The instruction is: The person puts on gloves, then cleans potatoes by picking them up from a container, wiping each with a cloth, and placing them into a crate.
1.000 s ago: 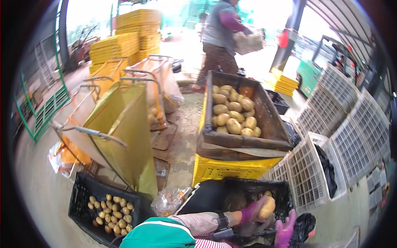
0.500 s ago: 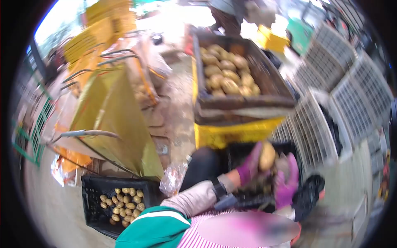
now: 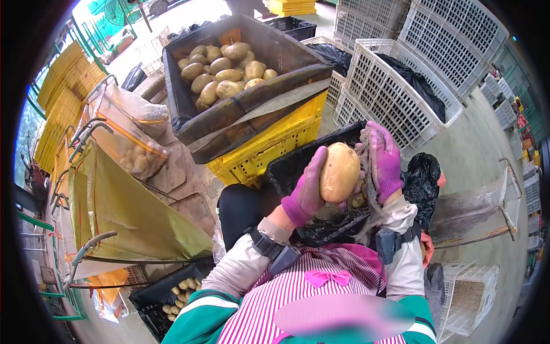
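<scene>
My left hand [image 3: 306, 192], in a purple glove, is closed around a large, pale brown potato [image 3: 340, 173] held upright. My right hand [image 3: 385, 160], gloved in the same purple, grips a dirty grey cloth [image 3: 371, 189] whose end hangs down past the wrist. The cloth is right beside the potato; whether they touch is unclear. Beneath both hands stands a black crate [image 3: 281, 172] lined with black plastic. A few small potatoes [image 3: 359, 200] show inside it, the rest being hidden by my hands.
Ahead, a dark bin [image 3: 246, 117] of large potatoes [image 3: 220, 69] rests on a yellow crate [image 3: 275, 146]. White crates [image 3: 395, 86] are stacked to the right, near a black plastic bag [image 3: 423, 183]. On the left are a yellow-green sack [image 3: 126, 206] on a frame and a black crate [image 3: 149, 307] of small potatoes.
The view has swung right, so the bin and crates appear further left. The potato is still in my left hand, and the cloth at my right hand shows more clearly.
</scene>
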Demonstrator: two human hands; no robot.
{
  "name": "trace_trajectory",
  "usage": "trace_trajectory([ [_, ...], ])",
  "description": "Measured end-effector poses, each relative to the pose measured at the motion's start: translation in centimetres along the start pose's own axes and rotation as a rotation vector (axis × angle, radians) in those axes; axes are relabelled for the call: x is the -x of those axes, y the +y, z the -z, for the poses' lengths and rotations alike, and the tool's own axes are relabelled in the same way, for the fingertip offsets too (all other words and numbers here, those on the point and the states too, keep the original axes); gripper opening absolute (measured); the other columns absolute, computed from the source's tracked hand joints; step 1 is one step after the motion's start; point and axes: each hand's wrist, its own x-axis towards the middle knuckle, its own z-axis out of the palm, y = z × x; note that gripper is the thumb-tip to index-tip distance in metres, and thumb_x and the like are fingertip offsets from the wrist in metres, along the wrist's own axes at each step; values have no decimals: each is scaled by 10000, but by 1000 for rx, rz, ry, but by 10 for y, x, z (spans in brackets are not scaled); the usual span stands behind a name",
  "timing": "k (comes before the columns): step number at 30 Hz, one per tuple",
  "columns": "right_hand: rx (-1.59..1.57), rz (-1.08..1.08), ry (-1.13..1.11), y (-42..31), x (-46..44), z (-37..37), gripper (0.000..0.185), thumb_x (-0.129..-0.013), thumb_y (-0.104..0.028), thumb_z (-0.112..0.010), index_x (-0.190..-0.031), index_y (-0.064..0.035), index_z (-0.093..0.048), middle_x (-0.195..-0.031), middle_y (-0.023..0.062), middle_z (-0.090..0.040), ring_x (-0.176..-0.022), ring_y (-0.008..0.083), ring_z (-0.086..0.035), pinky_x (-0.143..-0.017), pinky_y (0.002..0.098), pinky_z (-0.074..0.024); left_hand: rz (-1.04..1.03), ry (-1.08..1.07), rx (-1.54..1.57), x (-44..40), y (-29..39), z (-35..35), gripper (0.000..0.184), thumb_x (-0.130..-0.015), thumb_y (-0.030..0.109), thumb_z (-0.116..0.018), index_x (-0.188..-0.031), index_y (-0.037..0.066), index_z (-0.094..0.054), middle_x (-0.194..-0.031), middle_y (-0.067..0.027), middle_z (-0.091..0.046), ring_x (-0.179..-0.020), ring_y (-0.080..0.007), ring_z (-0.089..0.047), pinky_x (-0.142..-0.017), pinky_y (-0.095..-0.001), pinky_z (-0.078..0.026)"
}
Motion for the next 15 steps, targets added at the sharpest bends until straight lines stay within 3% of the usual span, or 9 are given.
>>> trace_trajectory([
  [1,-170,-17,-1,-2,4,1,289,-987,-192,-522,-1206,-14,-585,-1146,124,-646,-1023,189,-613,-919,305,-474,4,6,3,-1,0,-5,602,-991,536,-328,-1337,57,-446,-1121,-138,-638,-959,-211,-650,-703,-290,-568],
  [2,-47,66,-53,-6,11,1,304,-985,-188,-525,-1232,-17,-571,-1179,119,-635,-1069,198,-604,-952,310,-463,-115,166,-427,-1,-1,-10,564,-989,489,-387,-1338,49,-442,-1127,-147,-637,-972,-217,-651,-742,-298,-565],
  [5,-166,120,-1,-13,41,-20,347,-957,-182,-560,-1266,-24,-560,-1268,165,-596,-1218,253,-544,-1035,346,-419,-81,272,-50,-12,-5,12,522,-926,212,-611,-1354,-5,-406,-1203,-170,-601,-1041,-220,-630,-892,-324,-528],
  [6,-170,126,5,-13,46,-18,347,-957,-182,-560,-1266,-24,-560,-1268,165,-596,-1218,253,-544,-1035,346,-419,-489,317,-698,-13,-9,12,523,-904,125,-621,-1355,-19,-398,-1219,-166,-591,-1067,-214,-616,-925,-329,-509],
  [9,101,384,-67,-12,67,-16,355,-930,-177,-594,-1248,-21,-569,-1304,203,-564,-1282,312,-493,-1071,377,-389,-288,279,-496,-9,-8,15,647,-865,153,-685,-1385,-31,-346,-1258,-166,-570,-1143,-235,-579,-980,-359,-473],
  [10,253,525,-138,-11,74,-15,357,-919,-166,-604,-1242,-17,-571,-1307,212,-559,-1283,342,-486,-1074,387,-390,-464,220,-735,-8,-10,20,635,-872,153,-679,-1384,-26,-348,-1266,-165,-567,-1148,-244,-577,-985,-366,-469],
  [11,411,670,-202,-10,75,-14,359,-909,-155,-615,-1236,-13,-574,-1310,220,-553,-1285,372,-480,-1076,397,-391,-319,172,-440,-12,-11,24,680,-847,159,-707,-1388,-25,-339,-1269,-168,-566,-1152,-253,-575,-990,-373,-465],
  [13,373,623,-124,-7,58,-13,352,-935,-163,-590,-1245,2,-562,-1282,192,-580,-1227,326,-536,-1060,375,-409,-51,210,219,-21,-9,21,770,-798,172,-765,-1396,-24,-321,-1275,-172,-563,-1161,-271,-572,-1000,-385,-457],
  [15,-291,4,-71,-5,31,-6,344,-966,-176,-557,-1256,9,-549,-1240,153,-603,-1146,244,-574,-1038,347,-421,48,346,-112,-10,-5,-8,976,-616,260,-887,-1386,-15,-353,-1222,-170,-594,-1148,-262,-581,-990,-374,-463],
])
